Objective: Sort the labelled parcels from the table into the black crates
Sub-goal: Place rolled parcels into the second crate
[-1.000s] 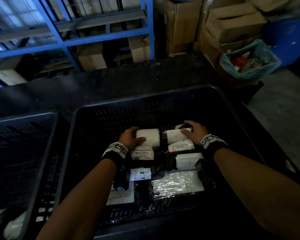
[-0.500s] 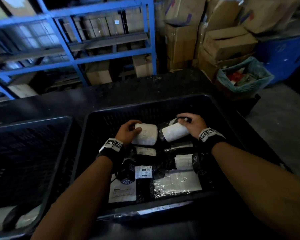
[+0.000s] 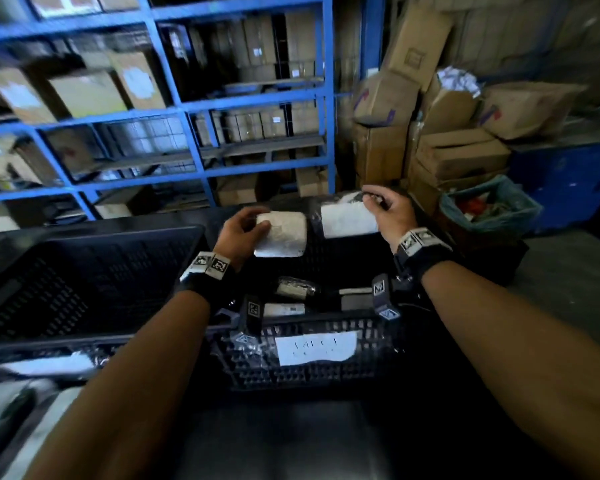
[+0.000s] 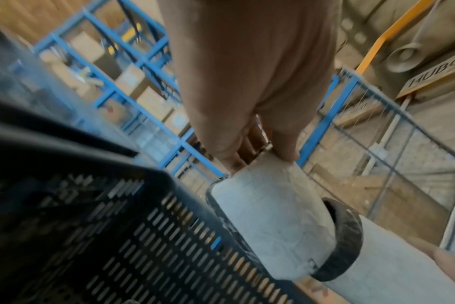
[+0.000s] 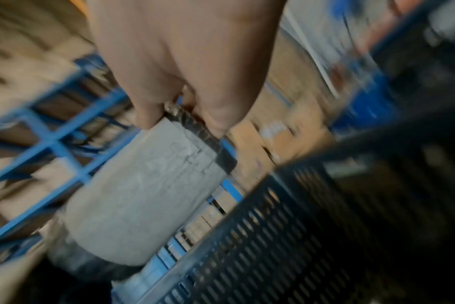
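Parcels were up in both hands, held side by side above the far part of the labelled crate [image 3: 312, 372]. The left hand [image 3: 238, 233] pinched the near edge of a white roll-shaped parcel [image 3: 282, 234], thumb on top and fingers underneath. The right hand [image 3: 388, 216] pinched another white parcel [image 3: 347, 220] by its dark wrapped end, so it hung below the fingers. Gripping them at an edge likely left the labels free to read before choosing a destination. Inside that crate lay several more dark-wrapped parcels [image 3: 293, 289] with pale labels, and a handwritten paper tag [image 3: 316, 347] was stuck to its near wall. A second black crate [image 3: 84, 282] stood just beside it on the left; its contents could not be made out.
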